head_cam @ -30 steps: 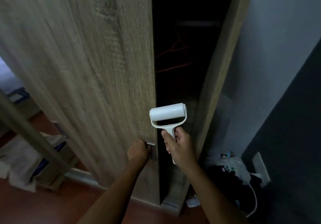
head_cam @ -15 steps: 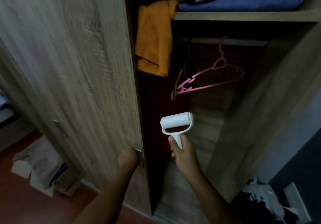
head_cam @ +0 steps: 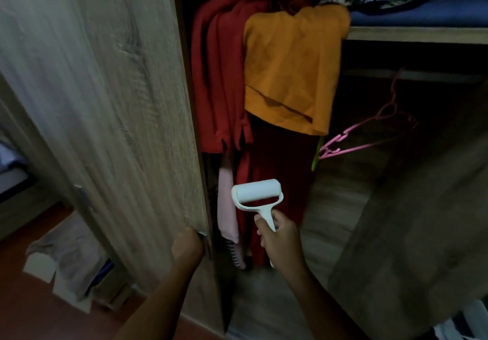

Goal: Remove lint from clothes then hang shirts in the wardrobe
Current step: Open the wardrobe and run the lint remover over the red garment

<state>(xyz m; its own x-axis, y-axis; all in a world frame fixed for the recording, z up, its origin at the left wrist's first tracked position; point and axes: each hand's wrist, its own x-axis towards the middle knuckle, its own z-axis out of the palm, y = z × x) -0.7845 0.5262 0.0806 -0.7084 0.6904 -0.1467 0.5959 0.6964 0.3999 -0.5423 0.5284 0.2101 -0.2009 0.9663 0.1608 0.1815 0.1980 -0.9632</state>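
At the left of the frame stands the wooden wardrobe door (head_cam: pixel 105 102), open. The left hand (head_cam: pixel 187 246) is closed on its small metal handle near the lower centre. The right hand (head_cam: pixel 281 239) is wrapped around the white lint roller (head_cam: pixel 257 194), roll pointing up, in front of the dark inside. In the upper centre hang a red shirt (head_cam: pixel 216 81) and an orange shirt (head_cam: pixel 293 68), side by side. A pink hanger (head_cam: pixel 369 134) hangs at the right, empty. A shelf (head_cam: pixel 414 35) at the upper right carries a folded blue cloth (head_cam: pixel 422 15).
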